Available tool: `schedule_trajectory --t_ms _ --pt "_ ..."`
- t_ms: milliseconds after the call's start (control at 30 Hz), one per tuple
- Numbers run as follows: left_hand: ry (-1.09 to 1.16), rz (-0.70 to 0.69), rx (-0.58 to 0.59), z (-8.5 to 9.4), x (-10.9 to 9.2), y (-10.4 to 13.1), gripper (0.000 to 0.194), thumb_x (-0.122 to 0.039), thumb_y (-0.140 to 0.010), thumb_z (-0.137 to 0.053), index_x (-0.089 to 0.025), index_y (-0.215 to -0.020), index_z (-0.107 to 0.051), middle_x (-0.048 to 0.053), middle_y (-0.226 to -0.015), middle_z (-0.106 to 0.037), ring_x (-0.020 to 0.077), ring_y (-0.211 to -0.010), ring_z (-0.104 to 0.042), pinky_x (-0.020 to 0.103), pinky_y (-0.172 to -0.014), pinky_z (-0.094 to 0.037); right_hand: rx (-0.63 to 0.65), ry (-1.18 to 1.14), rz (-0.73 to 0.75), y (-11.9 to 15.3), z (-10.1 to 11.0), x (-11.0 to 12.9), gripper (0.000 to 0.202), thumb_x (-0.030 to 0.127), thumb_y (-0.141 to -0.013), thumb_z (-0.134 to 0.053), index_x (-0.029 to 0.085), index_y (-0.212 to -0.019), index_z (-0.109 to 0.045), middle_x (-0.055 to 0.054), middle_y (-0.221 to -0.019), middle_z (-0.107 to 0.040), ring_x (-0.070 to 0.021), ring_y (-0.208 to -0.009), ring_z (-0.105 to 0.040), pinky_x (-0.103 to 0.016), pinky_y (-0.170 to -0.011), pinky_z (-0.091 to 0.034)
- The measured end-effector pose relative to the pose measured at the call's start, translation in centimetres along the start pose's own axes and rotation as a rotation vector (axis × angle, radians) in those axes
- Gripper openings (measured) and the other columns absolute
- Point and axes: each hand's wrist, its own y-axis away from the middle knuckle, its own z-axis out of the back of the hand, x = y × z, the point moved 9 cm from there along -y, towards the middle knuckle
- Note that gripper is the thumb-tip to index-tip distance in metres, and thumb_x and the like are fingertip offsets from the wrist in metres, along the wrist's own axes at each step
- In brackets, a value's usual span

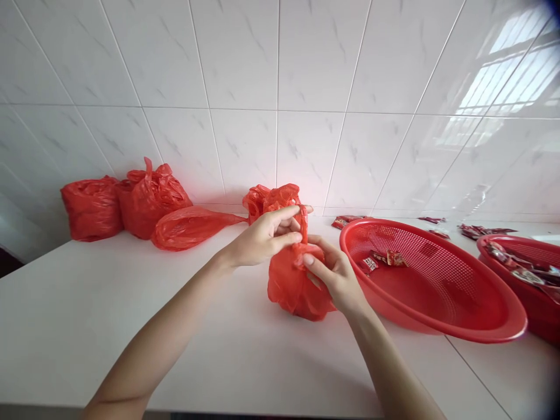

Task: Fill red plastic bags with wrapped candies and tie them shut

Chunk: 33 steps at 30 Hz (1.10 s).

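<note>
A filled red plastic bag (297,289) rests on the white counter in front of me, its neck gathered upward. My left hand (272,234) pinches the twisted upper part of that bag between thumb and fingers. Lower on the neck, my right hand (330,269) grips the bunched plastic, thumb toward me. What the bag contains is hidden by the plastic. Just behind my left hand stands another crumpled red plastic bag (265,198), partly covered by the hand.
At the left stand two full red bags (93,210) (151,201), with a flatter red bag (188,227) lying beside them. Right of my hands is a red basket (437,326) holding a few small packets (396,258). A second red basket (492,256) holds several packets. Tiled wall (245,58) behind.
</note>
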Motion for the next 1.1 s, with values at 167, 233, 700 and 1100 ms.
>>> schedule_trajectory --t_ms 167,233,700,1100 --pt "0.031 0.053 -0.014 0.8 0.6 0.5 0.019 -0.022 -0.086 -0.062 -0.019 -0.105 -0.064 0.003 -0.081 -0.064 0.0154 -0.071 -0.06 0.029 -0.066 -0.048 -0.035 -0.029 0.005 0.1 0.5 -0.6 0.029 0.041 -0.086 -0.07 0.018 -0.069 -0.062 0.004 -0.06 -0.045 -0.0073 -0.05 -0.033 -0.023 -0.047 -0.025" --pt "0.043 0.07 -0.042 1.2 0.8 0.7 0.018 -0.021 -0.084 -0.063 -0.018 -0.102 -0.065 0.003 -0.08 -0.063 0.015 -0.07 -0.058 0.028 -0.063 -0.045 -0.075 -0.069 0.005 0.1 1.0 -1.0 0.028 0.04 -0.087 -0.07 0.018 -0.07 -0.062 0.005 -0.059 -0.043 -0.0071 -0.049 -0.032 -0.024 -0.046 -0.023" --pt "-0.02 0.016 -0.419 7.8 0.7 2.4 0.022 -0.036 -0.083 -0.069 -0.017 -0.089 -0.077 0.007 -0.094 -0.07 0.0208 -0.091 -0.063 0.032 -0.082 -0.048 -0.228 -0.365 0.097 -1.5 4.6 0.2 0.023 0.037 -0.093 -0.061 0.02 -0.079 -0.065 0.002 -0.058 -0.057 -0.0071 -0.047 -0.04 -0.022 -0.049 -0.038" --pt "-0.342 -0.25 -0.69 11.0 -4.3 5.3 0.028 -0.045 -0.094 -0.057 -0.019 -0.089 -0.067 0.003 -0.087 -0.068 0.0176 -0.081 -0.062 0.031 -0.079 -0.049 -0.133 -0.25 0.167 -5.1 4.7 5.0 0.026 0.046 -0.095 -0.055 0.025 -0.079 -0.058 0.004 -0.06 -0.051 -0.0121 -0.053 -0.052 -0.029 -0.06 -0.05"
